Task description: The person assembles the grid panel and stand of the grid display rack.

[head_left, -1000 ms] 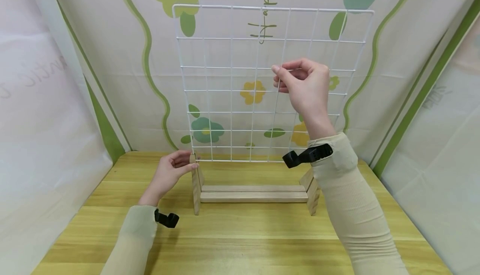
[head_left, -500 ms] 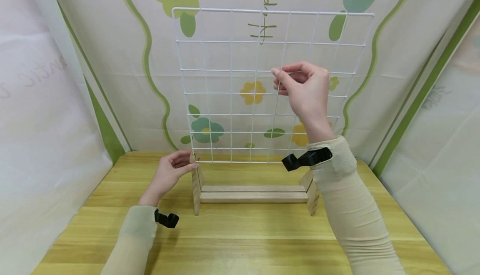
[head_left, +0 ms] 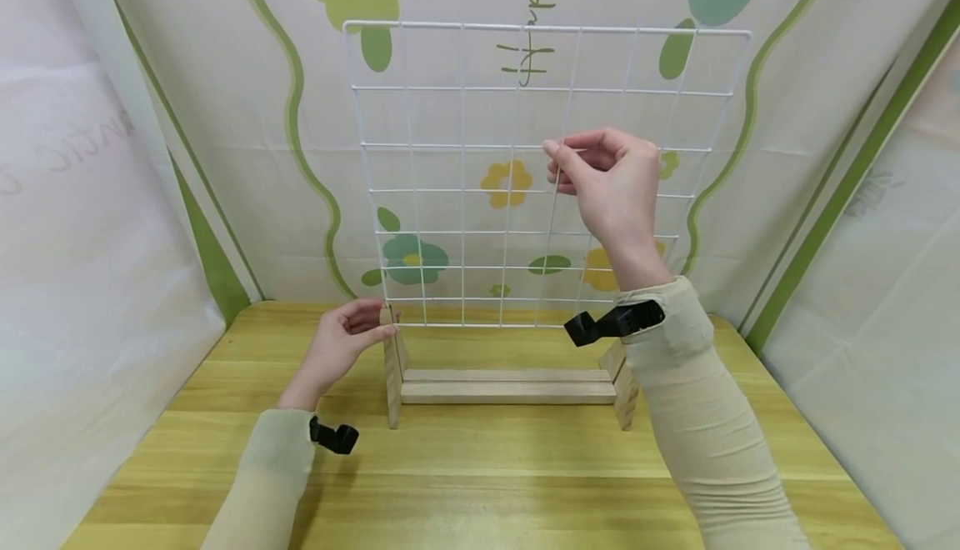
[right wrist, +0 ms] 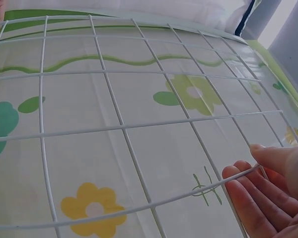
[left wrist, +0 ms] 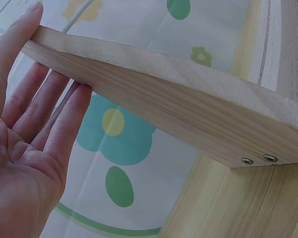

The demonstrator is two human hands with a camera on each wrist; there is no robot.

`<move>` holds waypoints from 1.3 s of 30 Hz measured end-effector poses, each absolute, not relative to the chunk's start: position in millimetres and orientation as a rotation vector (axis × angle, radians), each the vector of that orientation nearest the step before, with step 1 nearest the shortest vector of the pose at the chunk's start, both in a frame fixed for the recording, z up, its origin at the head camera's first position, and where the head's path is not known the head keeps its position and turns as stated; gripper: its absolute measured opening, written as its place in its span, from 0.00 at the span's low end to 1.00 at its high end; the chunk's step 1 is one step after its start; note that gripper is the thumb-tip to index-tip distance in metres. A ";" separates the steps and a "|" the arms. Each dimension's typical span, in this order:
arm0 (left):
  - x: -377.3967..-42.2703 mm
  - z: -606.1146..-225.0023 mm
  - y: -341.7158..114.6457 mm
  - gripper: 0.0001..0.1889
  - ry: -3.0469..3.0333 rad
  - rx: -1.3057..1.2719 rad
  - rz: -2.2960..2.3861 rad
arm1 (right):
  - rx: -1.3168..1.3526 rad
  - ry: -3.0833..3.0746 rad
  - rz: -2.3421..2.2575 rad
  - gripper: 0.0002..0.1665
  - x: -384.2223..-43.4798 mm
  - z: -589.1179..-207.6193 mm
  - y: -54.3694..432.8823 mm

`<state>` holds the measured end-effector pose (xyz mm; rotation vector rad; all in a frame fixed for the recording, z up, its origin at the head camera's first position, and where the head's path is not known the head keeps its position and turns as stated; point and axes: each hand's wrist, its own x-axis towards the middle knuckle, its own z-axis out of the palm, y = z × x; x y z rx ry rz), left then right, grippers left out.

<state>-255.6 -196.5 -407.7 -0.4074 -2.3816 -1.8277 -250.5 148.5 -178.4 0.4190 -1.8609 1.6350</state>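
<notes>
A white wire grid panel [head_left: 462, 192] stands upright above a light wooden stand [head_left: 507, 392], its lower edge between the tops of the two side posts. The right hand [head_left: 611, 183] pinches a wire of the panel right of its middle, thumb in front; the right wrist view shows thumb and fingertips meeting on the wire [right wrist: 188, 193]. At the stand's left post [head_left: 392, 367] the left hand [head_left: 337, 350] grips the top end, thumb on one side and fingertips on the other. Two screw heads [left wrist: 258, 158] show low on that post in the left wrist view. The right forearm partly hides the right post [head_left: 625, 392].
The stand rests on a wood-grain table [head_left: 480, 483]. Close behind the panel hangs a white backdrop [head_left: 442, 108] printed with flowers, and further cloth walls [head_left: 885, 242] rise at both sides. Each wrist carries a black strap mount [head_left: 615, 321].
The wire panel has come down a little, with the right hand lowering along with it. The left hand and the stand keep their place.
</notes>
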 end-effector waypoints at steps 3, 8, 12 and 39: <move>-254.9 -407.0 -196.0 0.27 -2.377 -0.411 -1.829 | 0.420 -1.863 1.630 0.16 -250.1 -179.7 148.7; -253.4 -405.7 -194.6 0.27 -2.368 -0.418 -1.838 | 0.422 -1.862 1.622 0.16 -249.1 -181.7 149.4; -252.8 -405.0 -194.1 0.28 -2.378 -0.402 -1.831 | 0.422 -1.868 1.601 0.17 -248.0 -183.7 150.0; -250.7 -405.5 -196.6 0.30 -2.413 -0.388 -1.806 | 0.465 -1.821 1.606 0.15 -245.0 -205.7 145.6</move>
